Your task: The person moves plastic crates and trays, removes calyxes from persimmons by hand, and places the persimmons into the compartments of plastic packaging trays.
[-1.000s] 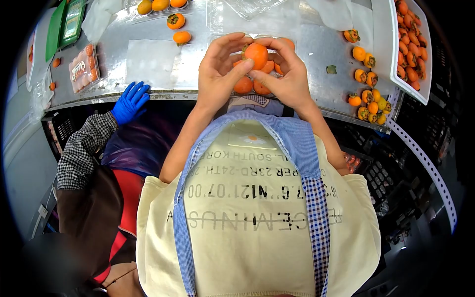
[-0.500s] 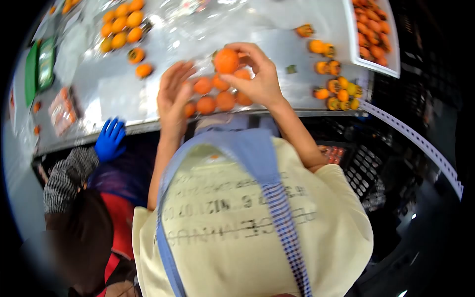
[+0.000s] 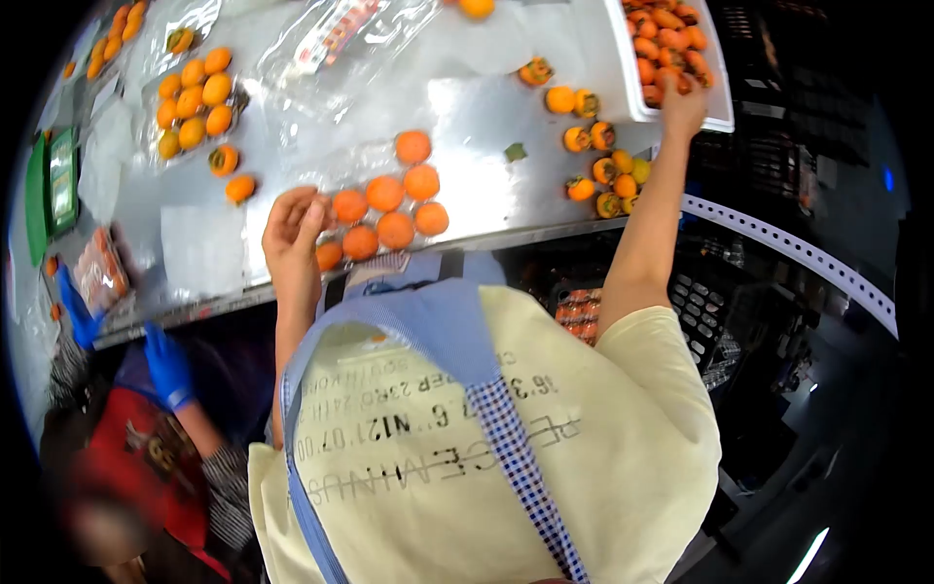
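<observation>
My left hand (image 3: 294, 234) is at the left edge of a group of orange persimmons (image 3: 385, 194), its fingers curled towards the thumb. Whatever is between those fingers is hidden. The persimmons sit in rows near the table's front edge, with clear plastic (image 3: 365, 161) visible around them. Out to the right, my right hand (image 3: 683, 105) reaches over the rim of a white box (image 3: 624, 68) heaped with persimmons. Its fingers are bent around a persimmon (image 3: 683, 82) there, partly covering it.
Loose persimmons (image 3: 578, 139) with calyxes stand between the box and the group. Another packed group (image 3: 192, 102) lies at the left, with clear bags (image 3: 336, 39) behind. A co-worker's blue-gloved hand (image 3: 167, 365) is at lower left. A perforated white rail (image 3: 798, 258) runs right.
My right hand has gone from over the group, where it held a persimmon, to the box. My left hand's fingers have curled in. The co-worker's gloved hands have moved.
</observation>
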### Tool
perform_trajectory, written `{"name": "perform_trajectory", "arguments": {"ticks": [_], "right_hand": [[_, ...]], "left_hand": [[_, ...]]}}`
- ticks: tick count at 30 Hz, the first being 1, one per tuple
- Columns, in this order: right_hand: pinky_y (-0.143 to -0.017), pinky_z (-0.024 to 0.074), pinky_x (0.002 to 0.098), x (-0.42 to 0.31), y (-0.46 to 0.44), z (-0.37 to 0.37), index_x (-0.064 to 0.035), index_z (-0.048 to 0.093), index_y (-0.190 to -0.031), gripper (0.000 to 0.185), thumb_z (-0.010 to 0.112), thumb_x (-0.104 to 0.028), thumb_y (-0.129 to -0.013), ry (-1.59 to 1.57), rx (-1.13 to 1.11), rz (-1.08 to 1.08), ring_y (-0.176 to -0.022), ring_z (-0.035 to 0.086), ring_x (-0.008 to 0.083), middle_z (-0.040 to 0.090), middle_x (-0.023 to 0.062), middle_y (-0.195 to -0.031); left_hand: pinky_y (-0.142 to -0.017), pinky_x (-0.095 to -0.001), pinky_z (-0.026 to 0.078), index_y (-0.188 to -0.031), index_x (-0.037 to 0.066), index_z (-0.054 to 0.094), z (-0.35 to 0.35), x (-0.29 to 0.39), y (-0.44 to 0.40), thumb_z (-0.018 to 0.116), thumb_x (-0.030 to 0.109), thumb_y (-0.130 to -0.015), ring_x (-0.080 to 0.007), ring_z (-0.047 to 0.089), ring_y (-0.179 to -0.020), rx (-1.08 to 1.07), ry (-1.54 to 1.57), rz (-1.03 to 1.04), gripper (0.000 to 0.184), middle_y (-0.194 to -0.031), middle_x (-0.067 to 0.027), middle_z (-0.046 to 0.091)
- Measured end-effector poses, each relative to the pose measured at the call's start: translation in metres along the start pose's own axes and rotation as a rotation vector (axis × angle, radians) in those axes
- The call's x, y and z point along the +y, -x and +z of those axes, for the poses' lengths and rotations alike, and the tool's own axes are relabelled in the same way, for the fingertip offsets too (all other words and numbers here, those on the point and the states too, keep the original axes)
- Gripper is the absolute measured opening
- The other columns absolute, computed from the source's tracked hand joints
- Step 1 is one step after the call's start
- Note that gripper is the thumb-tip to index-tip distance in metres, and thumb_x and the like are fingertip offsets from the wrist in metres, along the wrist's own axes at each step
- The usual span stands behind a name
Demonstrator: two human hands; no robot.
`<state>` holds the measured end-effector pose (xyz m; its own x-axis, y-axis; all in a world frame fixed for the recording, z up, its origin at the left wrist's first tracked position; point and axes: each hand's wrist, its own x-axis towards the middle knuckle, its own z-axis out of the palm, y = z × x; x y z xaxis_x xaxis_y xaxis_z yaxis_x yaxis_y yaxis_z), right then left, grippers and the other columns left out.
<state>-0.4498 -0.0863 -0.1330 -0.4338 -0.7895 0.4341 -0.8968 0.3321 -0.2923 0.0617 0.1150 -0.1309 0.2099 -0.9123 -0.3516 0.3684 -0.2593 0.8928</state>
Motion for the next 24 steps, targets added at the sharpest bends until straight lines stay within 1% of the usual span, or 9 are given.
{"name": "perform_trajectory", "arguments": {"ticks": [4, 5, 6, 7, 8, 9, 11, 18, 24], "right_hand": [[-0.078, 0.0477, 0.0412, -0.029, 0.018, -0.006, -0.0005, 0.063, -0.103, 0.047, 0.075, -0.031, -0.069, -0.024, 0.398, -0.450, -0.088, 0.061, 0.0339, 0.063, 0.0189, -0.096], [-0.078, 0.0473, 0.0367, -0.062, 0.037, -0.011, 0.0005, 0.062, -0.104, 0.044, 0.074, -0.028, -0.072, -0.241, 0.214, -0.432, -0.088, 0.061, 0.0286, 0.064, 0.0173, -0.094], [-0.080, 0.0462, 0.0329, -0.097, 0.070, -0.013, -0.0006, 0.062, -0.104, 0.041, 0.073, -0.027, -0.075, -0.610, -0.094, -0.243, -0.089, 0.060, 0.0216, 0.064, 0.0130, -0.095], [-0.080, 0.0454, 0.0308, -0.121, 0.101, -0.008, -0.0028, 0.063, -0.105, 0.038, 0.071, -0.028, -0.077, -0.624, -0.262, -0.240, -0.089, 0.058, 0.0160, 0.065, 0.0086, -0.095], [-0.079, 0.0456, 0.0300, -0.142, 0.131, -0.008, -0.0062, 0.064, -0.104, 0.035, 0.070, -0.029, -0.078, -0.591, -0.445, -0.354, -0.087, 0.059, 0.0161, 0.065, 0.0048, -0.093], [-0.077, 0.0459, 0.0310, -0.158, 0.156, -0.001, -0.0095, 0.065, -0.101, 0.031, 0.070, -0.029, -0.077, -0.560, -0.508, -0.611, -0.085, 0.059, 0.0195, 0.064, 0.0048, -0.093], [-0.074, 0.0462, 0.0346, -0.186, 0.196, 0.005, -0.0113, 0.064, -0.098, 0.030, 0.070, -0.028, -0.074, -0.575, -0.665, -0.748, -0.084, 0.059, 0.0241, 0.063, 0.0054, -0.091], [-0.071, 0.0467, 0.0366, -0.211, 0.225, 0.022, -0.0141, 0.063, -0.095, 0.028, 0.068, -0.026, -0.071, -0.396, -0.645, -0.961, -0.085, 0.059, 0.0263, 0.060, 0.0050, -0.088], [-0.068, 0.0496, 0.0350, -0.216, 0.218, 0.025, -0.0136, 0.065, -0.096, 0.031, 0.069, -0.027, -0.069, -0.309, -0.765, -0.934, -0.083, 0.060, 0.0241, 0.061, 0.0064, -0.091]], "left_hand": [[-0.072, -0.0261, 0.048, -0.107, -0.001, 0.056, -0.011, -0.006, -0.002, 0.061, 0.007, -0.086, -0.0134, 0.059, -0.079, 0.026, 0.030, 0.014, 0.023, -0.095, -0.0100, 0.063], [-0.071, -0.0254, 0.048, -0.106, -0.002, 0.056, -0.012, -0.007, -0.002, 0.060, 0.007, -0.086, -0.0131, 0.059, -0.079, 0.017, 0.055, 0.019, 0.022, -0.094, -0.0097, 0.063], [-0.070, -0.0245, 0.048, -0.106, -0.001, 0.056, -0.012, -0.006, -0.002, 0.060, 0.006, -0.086, -0.0130, 0.059, -0.078, 0.028, 0.051, 0.020, 0.022, -0.094, -0.0096, 0.063], [-0.070, -0.0242, 0.048, -0.106, -0.001, 0.056, -0.012, -0.006, -0.002, 0.060, 0.006, -0.086, -0.0127, 0.059, -0.078, 0.045, 0.053, 0.011, 0.021, -0.093, -0.0097, 0.063], [-0.069, -0.0240, 0.048, -0.106, -0.001, 0.056, -0.011, -0.005, -0.002, 0.060, 0.006, -0.086, -0.0123, 0.059, -0.077, 0.059, 0.055, 0.004, 0.021, -0.093, -0.0097, 0.063], [-0.069, -0.0240, 0.048, -0.105, -0.001, 0.057, -0.010, -0.005, -0.001, 0.060, 0.006, -0.086, -0.0121, 0.059, -0.077, 0.059, 0.056, 0.001, 0.020, -0.093, -0.0096, 0.063], [-0.069, -0.0238, 0.048, -0.105, -0.001, 0.057, -0.010, -0.003, 0.001, 0.060, 0.006, -0.086, -0.0117, 0.059, -0.077, 0.059, 0.057, -0.007, 0.020, -0.092, -0.0095, 0.063], [-0.068, -0.0230, 0.047, -0.103, -0.001, 0.058, -0.015, -0.005, 0.005, 0.060, 0.006, -0.086, -0.0105, 0.058, -0.076, 0.064, 0.067, -0.012, 0.019, -0.091, -0.0089, 0.063], [-0.068, -0.0226, 0.046, -0.103, 0.001, 0.059, -0.017, -0.009, -0.001, 0.061, 0.007, -0.086, -0.0099, 0.058, -0.077, 0.021, 0.075, -0.046, 0.019, -0.092, -0.0076, 0.064]]}}
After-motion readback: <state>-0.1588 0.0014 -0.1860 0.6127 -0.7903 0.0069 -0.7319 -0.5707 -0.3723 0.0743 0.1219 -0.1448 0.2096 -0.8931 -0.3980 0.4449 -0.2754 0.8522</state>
